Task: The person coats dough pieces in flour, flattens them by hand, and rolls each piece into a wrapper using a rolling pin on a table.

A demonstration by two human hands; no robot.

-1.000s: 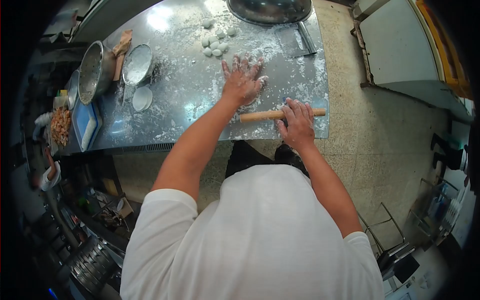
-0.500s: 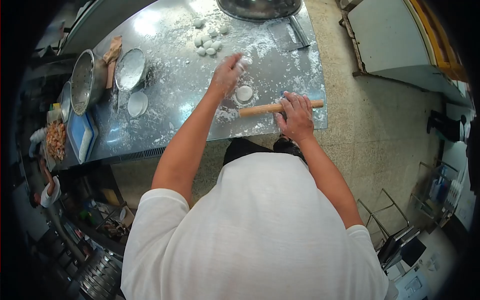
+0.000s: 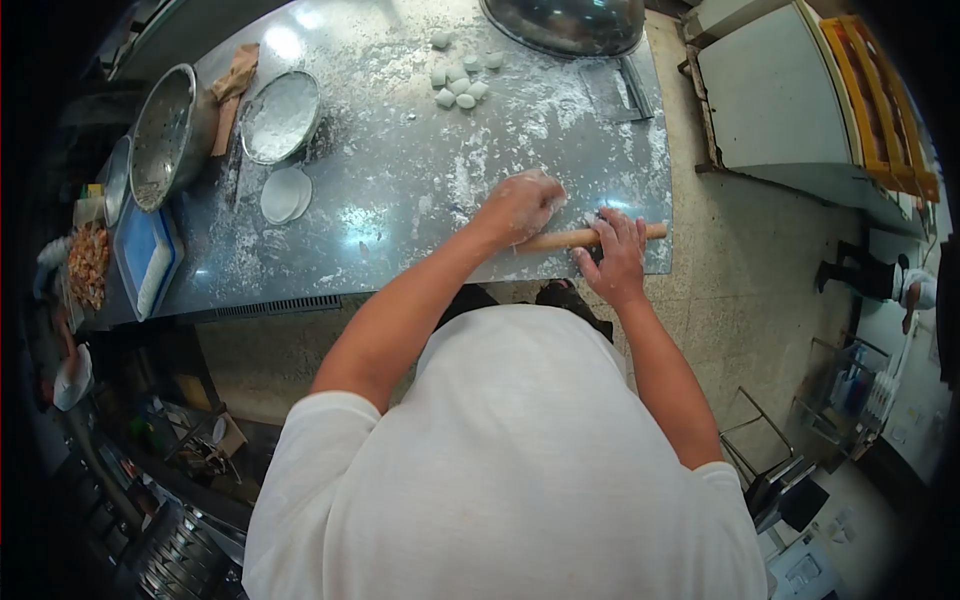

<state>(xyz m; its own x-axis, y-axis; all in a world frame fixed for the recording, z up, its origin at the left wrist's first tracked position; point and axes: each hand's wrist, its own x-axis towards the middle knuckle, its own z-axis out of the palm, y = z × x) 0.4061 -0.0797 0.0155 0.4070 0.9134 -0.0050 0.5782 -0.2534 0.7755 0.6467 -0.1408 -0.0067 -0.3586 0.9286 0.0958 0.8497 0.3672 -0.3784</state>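
Note:
My right hand (image 3: 618, 258) lies over a wooden rolling pin (image 3: 568, 239) near the table's front edge, fingers bent across its right part. Close to the pin's left end, my flour-dusted left hand (image 3: 524, 205) is closed with its fingers curled down. Whatever is under or in those fingers is hidden; the dough disc seen earlier does not show. Several small dough pieces (image 3: 461, 86) lie in a group farther back on the floury steel table (image 3: 390, 150). To the left, thin round wrappers (image 3: 285, 195) overlap in a small stack.
Left of the wrappers are a bowl of flour (image 3: 281, 117), a large metal bowl (image 3: 172, 140), a blue tray (image 3: 150, 262) and chopped filling (image 3: 88, 265). A metal dome (image 3: 570, 25) and a flat scraper (image 3: 632, 90) sit at the back right. Another person (image 3: 900, 285) is at far right.
My left hand has come down and closed beside the rolling pin, covering where the dough disc lay. My right hand stays on the pin. The whole view has shifted slightly.

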